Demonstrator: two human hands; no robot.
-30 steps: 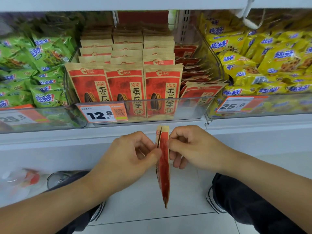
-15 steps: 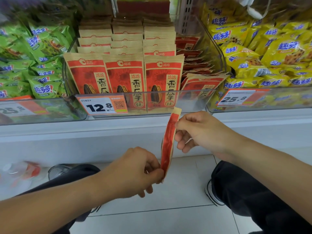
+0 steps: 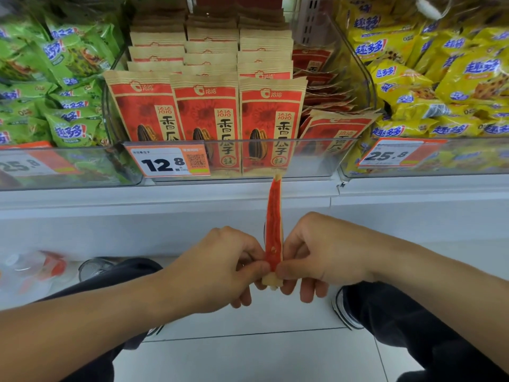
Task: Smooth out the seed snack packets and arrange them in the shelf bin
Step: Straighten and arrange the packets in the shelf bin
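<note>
We hold one red seed packet (image 3: 273, 224) edge-on in front of the shelf, below the clear shelf bin (image 3: 316, 158). Our left hand (image 3: 217, 267) and right hand (image 3: 321, 253) meet at the packet's lower end, each pinching it between thumb and curled fingers, one hand on either face. The packet's tan bottom seal pokes out just beneath the two thumbs, while most of its length rises upright above the grip, its tan top tip reaching the lower front edge of the bin. From this angle we see only the thin side of the packet, so we cannot tell how flat it is.

Inside the bin, three rows of seed packets (image 3: 205, 111) stand upright facing us, and to their right a looser stack of packets (image 3: 334, 125) lies leaning and fanned. A price tag reading 12.8 (image 3: 168, 159) is fixed to the bin's front. Green snack bags (image 3: 55, 86) fill the left bin and yellow snack bags (image 3: 440, 78) the right.
</note>
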